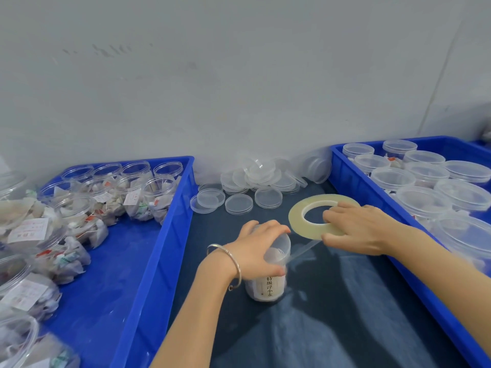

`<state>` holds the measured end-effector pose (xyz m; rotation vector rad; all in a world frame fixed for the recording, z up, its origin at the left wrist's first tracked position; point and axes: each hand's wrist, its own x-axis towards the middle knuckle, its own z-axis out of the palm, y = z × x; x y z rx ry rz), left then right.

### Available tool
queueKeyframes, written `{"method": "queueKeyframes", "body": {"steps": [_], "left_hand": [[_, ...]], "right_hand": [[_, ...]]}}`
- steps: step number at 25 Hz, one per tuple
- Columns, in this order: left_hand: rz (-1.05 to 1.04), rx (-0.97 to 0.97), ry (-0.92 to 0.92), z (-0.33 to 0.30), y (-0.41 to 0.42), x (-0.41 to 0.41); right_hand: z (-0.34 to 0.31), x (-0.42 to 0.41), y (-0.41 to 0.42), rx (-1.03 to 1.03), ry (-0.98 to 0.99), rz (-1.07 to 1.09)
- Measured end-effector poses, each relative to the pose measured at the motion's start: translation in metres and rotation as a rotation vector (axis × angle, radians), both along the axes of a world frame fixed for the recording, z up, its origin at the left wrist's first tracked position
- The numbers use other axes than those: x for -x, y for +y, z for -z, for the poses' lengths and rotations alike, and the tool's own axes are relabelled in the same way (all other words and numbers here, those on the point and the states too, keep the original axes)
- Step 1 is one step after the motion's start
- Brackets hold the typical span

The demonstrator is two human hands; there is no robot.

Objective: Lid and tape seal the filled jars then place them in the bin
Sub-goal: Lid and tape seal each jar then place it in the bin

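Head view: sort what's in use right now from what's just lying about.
In use: left hand gripping lidded jar; right hand holding tape roll.

Lying about: loose lids; left bin of open jars; right bin of lidded jars.

both arms bare, no sleeves showing, just a thin silver bangle [233,264] on the left wrist

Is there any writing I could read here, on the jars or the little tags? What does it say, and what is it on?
"特级浮小麦": printed top to bottom on the white label of the jar that the left hand grips; the last character is partly hidden, so that reading is a best guess.
Paper tags on the filled jars in the left bin: print too small and blurred to read.
Tape roll, loose lids, right bin: no text visible.
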<state>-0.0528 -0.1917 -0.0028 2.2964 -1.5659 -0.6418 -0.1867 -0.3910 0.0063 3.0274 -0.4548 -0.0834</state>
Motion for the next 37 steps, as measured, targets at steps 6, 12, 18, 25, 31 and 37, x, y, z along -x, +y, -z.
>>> {"method": "queueKeyframes", "body": {"steps": [6, 12, 18, 25, 31, 37], "left_hand": [[-0.035, -0.036, 0.034, -0.003, -0.007, 0.002], [-0.039, 0.06, 0.1, 0.005, 0.002, -0.008], [-0.243, 0.472, -0.054, 0.022, -0.005, 0.003], [-0.329, 0.069, -0.215, 0.014, -0.008, -0.005], [-0.323, -0.02, -0.212, 0.025, -0.019, 0.009], [-0.423, 0.125, -0.254, 0.031, -0.021, 0.011]], "right_hand": [[0.015, -0.026, 0.008, 0.031, -0.1, 0.009], [0.029, -0.045, 0.027, -0.168, -0.064, 0.044], [0.033, -0.047, 0.035, -0.106, -0.084, 0.033], [0.03, -0.035, 0.036, -0.113, -0.125, 0.039], [0.023, -0.025, 0.024, -0.026, -0.14, 0.096], [0.023, -0.039, 0.036, -0.013, -0.116, 0.109]]}}
